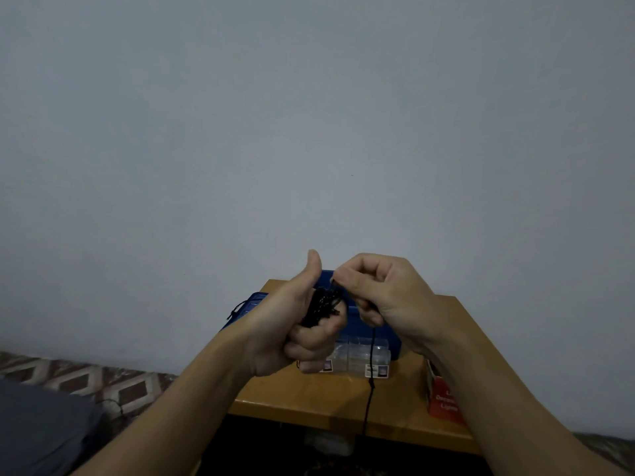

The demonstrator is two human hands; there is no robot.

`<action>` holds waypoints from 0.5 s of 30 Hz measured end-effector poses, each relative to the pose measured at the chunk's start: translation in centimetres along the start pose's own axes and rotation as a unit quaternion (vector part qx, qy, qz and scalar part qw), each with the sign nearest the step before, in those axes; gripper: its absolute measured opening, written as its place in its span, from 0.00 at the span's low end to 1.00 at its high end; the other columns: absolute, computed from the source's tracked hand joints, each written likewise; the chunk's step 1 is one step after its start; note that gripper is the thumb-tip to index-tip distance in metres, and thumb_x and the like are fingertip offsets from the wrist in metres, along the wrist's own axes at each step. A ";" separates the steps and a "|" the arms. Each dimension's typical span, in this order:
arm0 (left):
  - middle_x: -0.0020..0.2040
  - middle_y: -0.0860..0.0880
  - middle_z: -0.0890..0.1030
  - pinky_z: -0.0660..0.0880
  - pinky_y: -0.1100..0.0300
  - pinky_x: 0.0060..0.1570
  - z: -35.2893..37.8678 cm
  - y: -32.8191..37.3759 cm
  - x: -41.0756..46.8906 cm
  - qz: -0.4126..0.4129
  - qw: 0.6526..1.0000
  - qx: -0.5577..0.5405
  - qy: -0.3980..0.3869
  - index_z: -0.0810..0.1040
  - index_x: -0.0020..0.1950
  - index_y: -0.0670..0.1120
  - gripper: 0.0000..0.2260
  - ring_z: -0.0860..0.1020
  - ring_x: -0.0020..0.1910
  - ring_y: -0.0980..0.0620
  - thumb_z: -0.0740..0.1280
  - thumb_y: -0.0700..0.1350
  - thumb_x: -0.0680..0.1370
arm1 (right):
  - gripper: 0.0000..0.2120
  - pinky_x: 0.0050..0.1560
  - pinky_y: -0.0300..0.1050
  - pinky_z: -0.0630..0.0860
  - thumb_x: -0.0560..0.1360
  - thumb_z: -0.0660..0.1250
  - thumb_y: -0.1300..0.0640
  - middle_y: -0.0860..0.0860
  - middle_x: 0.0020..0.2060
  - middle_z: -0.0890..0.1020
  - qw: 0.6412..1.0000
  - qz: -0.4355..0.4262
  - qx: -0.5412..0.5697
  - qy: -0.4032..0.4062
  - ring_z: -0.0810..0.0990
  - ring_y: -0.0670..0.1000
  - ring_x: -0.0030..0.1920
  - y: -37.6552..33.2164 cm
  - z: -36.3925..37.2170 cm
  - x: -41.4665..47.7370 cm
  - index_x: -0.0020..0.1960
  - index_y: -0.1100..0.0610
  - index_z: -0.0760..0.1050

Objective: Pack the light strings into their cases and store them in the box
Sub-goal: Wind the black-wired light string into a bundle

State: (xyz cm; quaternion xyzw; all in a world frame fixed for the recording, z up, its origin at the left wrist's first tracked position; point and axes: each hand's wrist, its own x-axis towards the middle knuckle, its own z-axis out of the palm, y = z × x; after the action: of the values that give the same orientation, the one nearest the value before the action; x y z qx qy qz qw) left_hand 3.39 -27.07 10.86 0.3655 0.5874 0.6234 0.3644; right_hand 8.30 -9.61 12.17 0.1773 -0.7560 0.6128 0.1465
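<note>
Head view takes in mostly bare grey wall [309,115], with the work crowded low in the frame. The left hand [292,324] is clenched round a black bundle of light string [323,305], thumb up, and its fingers cover much of the coil. The right hand [385,293] pinches a strand at the top of that bundle. A loose tail [371,383] hangs below it, down past the front edge of the table [309,400] into shadow, where its end is lost. Both hands hide the middle of the blue box [395,345] behind them, so whether it stands open cannot be told. Clear cases [360,355] stand just in front of it, partly behind the left knuckles. The right forearm cuts off a red carton [443,400] near the table's right edge; its print is blurred. Bare tabletop runs along the front edge.
</note>
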 end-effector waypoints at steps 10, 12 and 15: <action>0.27 0.51 0.60 0.62 0.55 0.32 -1.4 -0.5 -0.2 0.038 0.955 -0.195 -0.220 0.70 0.43 0.41 0.34 0.58 0.23 0.52 0.51 0.73 0.77 | 0.08 0.27 0.45 0.65 0.76 0.67 0.48 0.59 0.33 0.74 1.000 0.004 -0.007 -0.016 0.68 0.52 0.27 2.3 0.4 -0.6 0.44 0.50 0.83; 0.29 0.50 0.60 0.63 0.53 0.35 -1.2 -0.4 -0.2 0.054 0.948 -0.214 -0.228 0.71 0.48 0.40 0.31 0.60 0.26 0.51 0.53 0.70 0.79 | 0.09 0.29 0.46 0.71 0.77 0.65 0.48 0.59 0.36 0.78 1.000 0.011 -0.018 -0.023 0.73 0.55 0.31 2.5 0.7 -0.9 0.43 0.46 0.83; 0.33 0.49 0.62 0.69 0.52 0.43 -0.8 -0.3 -0.2 0.093 0.949 -0.226 -0.199 0.70 0.55 0.39 0.19 0.65 0.31 0.51 0.61 0.56 0.80 | 0.08 0.37 0.53 0.78 0.82 0.64 0.54 0.62 0.40 0.81 0.998 0.041 -0.025 -0.038 0.78 0.58 0.37 2.7 0.9 -1.0 0.50 0.51 0.82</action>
State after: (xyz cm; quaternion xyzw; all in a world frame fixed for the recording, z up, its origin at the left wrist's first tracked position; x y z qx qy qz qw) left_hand 2.79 -27.65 10.54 0.4429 0.3104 0.6855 0.4875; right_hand 8.00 -9.90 9.16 0.1654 -0.7828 0.5920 0.0970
